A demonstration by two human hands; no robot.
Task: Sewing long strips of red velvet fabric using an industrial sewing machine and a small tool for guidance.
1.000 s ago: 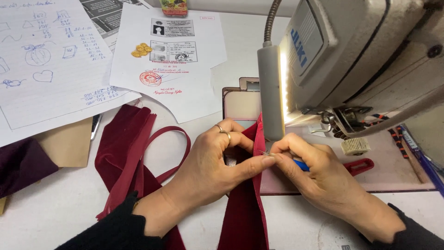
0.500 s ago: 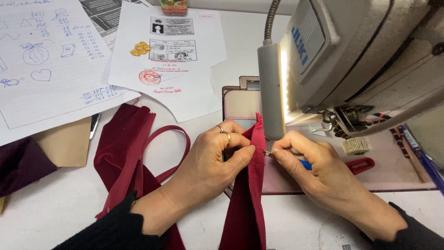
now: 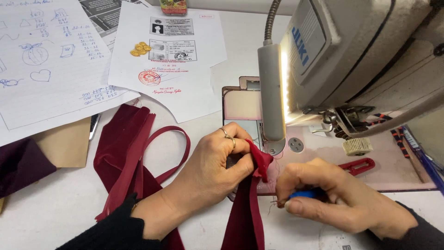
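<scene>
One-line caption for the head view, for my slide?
Left hand pinches red strip; right hand holds blue tool beside sewing machine.

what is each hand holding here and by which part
The left hand pinches the dark red velvet strip at its folded top end. The right hand grips a small blue-handled tool around its handle, mostly hidden.

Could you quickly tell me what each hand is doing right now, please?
Left hand: closed, pinching the top of the dark red fabric strip.
Right hand: closed around a small blue tool.
</scene>
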